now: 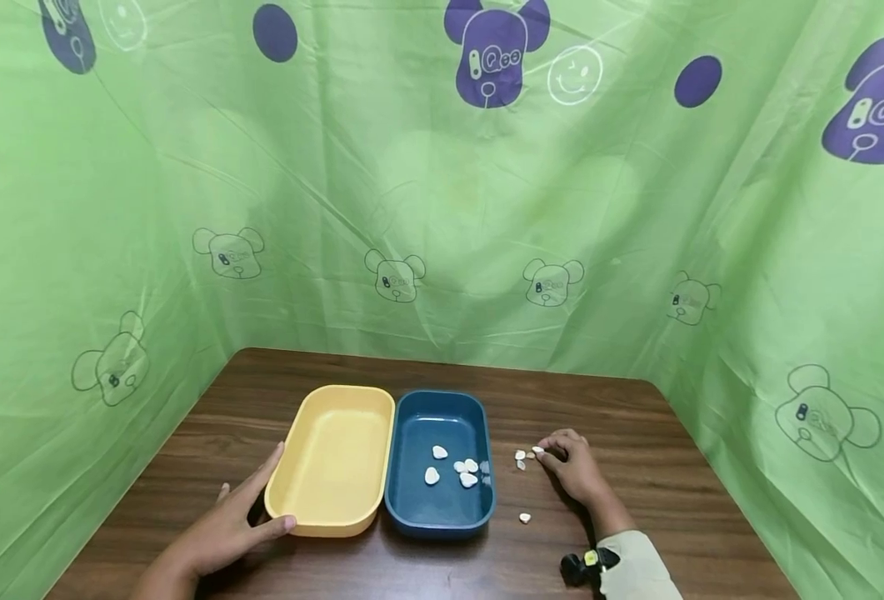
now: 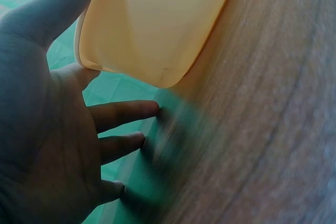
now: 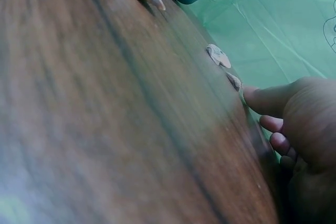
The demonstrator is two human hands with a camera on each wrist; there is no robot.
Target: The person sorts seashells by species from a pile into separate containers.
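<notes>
A yellow tray [image 1: 329, 531] stands on the table with a blue tray [image 1: 442, 527] right beside it. My left hand [image 1: 224, 527] touches the yellow tray's near left corner, thumb at the front and straight fingers spread along the left side. In the blue tray lie several white seashells [image 1: 432, 476]. To its right, my right hand [image 1: 580, 471] pinches a small seashell [image 1: 537, 450] between thumb and index finger, low over the tabletop. A few small shells [image 1: 520, 456] lie just left of those fingertips. Another shell [image 1: 525, 518] lies apart, nearer the front.
The brown wooden table [image 1: 561, 392] has rounded far corners. Green printed curtain [image 1: 449, 208] hangs behind it and along both sides. A black strap device with a yellow patch [image 1: 590, 558] is on the right wrist.
</notes>
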